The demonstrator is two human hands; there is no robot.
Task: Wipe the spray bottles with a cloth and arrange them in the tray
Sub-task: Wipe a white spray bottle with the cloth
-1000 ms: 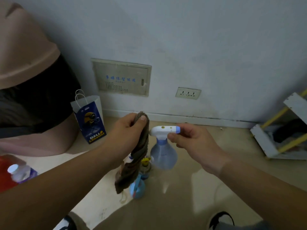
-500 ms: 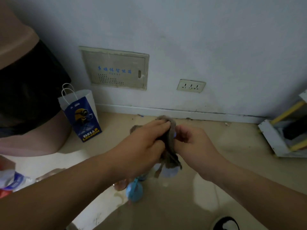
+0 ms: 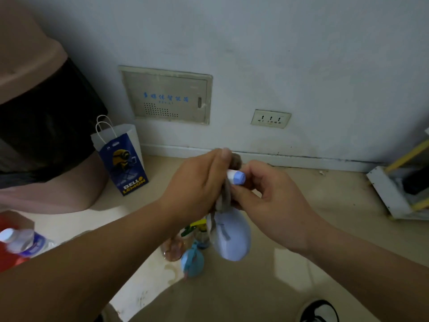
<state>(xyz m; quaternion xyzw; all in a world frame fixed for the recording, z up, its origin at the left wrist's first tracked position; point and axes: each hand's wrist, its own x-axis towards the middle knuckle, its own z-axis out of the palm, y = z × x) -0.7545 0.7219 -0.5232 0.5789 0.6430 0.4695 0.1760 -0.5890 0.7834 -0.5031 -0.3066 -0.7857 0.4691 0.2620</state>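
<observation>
Now: the fingers of my left hand (image 3: 197, 182) are curled round the crumpled brown cloth (image 3: 226, 197), pressing it on the white spray head. My right hand (image 3: 267, 198) pinches the neck of the pale blue round-bodied plastic spray bottle (image 3: 232, 240), held above the floor. A second ago the cloth hung loose beside it, so wiping has begun. Tray not in view. Blue-and-white paper bag (image 3: 120, 159): contents hidden. Pink bin (image 3: 30, 54): black liner.

spray bottle (image 3: 233, 240) neck: behind cloth (image 3: 223, 198) | shoe (image 3: 321, 310): cut off
</observation>
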